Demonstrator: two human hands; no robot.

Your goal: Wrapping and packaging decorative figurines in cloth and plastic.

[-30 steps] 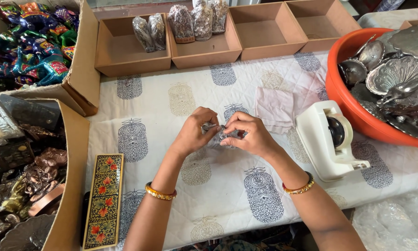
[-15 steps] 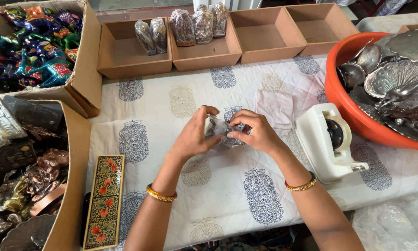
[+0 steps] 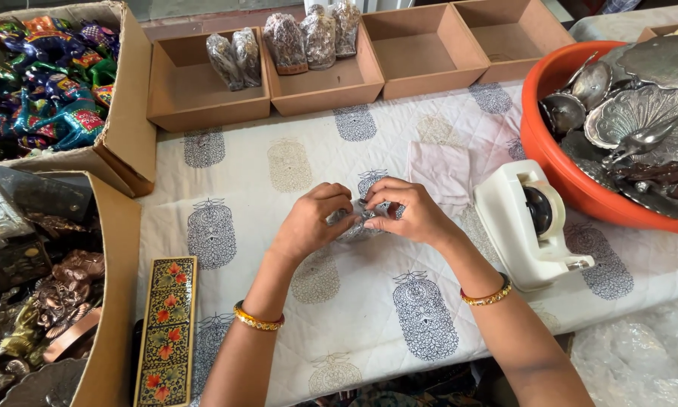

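**A:** Where does your wrapping stand right now?

**B:** You have one small silvery piece (image 3: 356, 220) in clear plastic between your two hands, just above the printed cloth (image 3: 293, 301). Your left hand (image 3: 312, 224) curls its fingers (image 3: 337, 197) over the near side of the bundle, and your right hand (image 3: 408, 212) pinches the top of it with thumb and fingertips. Both hands are closed on it, neither one slack.

**A:** So is this one finished?

**B:** I judge not. The wrap looks bunched under your fingertips and nothing shows it sealed. The tape dispenser (image 3: 531, 226) sits untouched, just right of your right hand, so taping seems left to do.

**A:** And what is already done?

**B:** Beyond your fingers, five wrapped bundles already stand in the cardboard trays: two in the left tray (image 3: 233, 59) and three in the next one (image 3: 312, 32). The two trays (image 3: 467, 38) further right hold nothing I can see.

**A:** What is still waiting?

**B:** Plenty, by the look of it. The orange tub (image 3: 565, 173) far to the right of your right hand is heaped with unwrapped metal dishes (image 3: 640, 113). The boxes to the left of your left hand hold more figures (image 3: 45, 75), though I cannot tell whether those are yours to wrap.
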